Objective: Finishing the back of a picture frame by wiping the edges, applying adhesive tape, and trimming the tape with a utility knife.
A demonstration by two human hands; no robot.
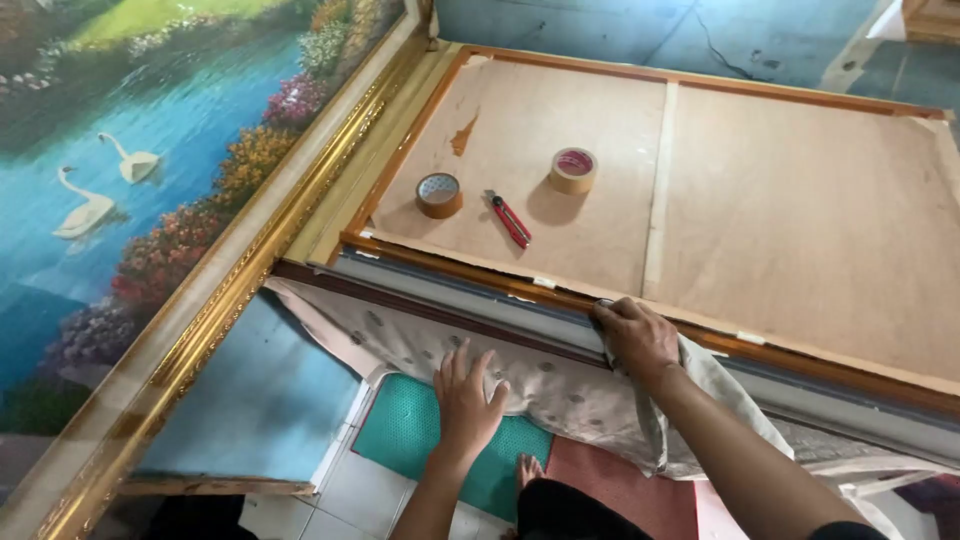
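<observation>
My right hand (637, 338) grips a bunched fold of pale spotted cloth (560, 395) and presses it against the near edge of a large picture frame (560, 295) lying face down. My left hand (466, 392) rests flat on the same cloth lower down, fingers spread. The cloth drapes over the frame's edge toward the floor. The frame's brown backing board (800, 210) faces up, with an orange-brown wooden rim.
Two rolls of brown tape (439, 194) (573, 170) and a red utility knife (509, 219) lie on the backing board. A gold-framed painting with swans (120, 190) leans at the left. A teal mat (420, 430) and white tiles lie below.
</observation>
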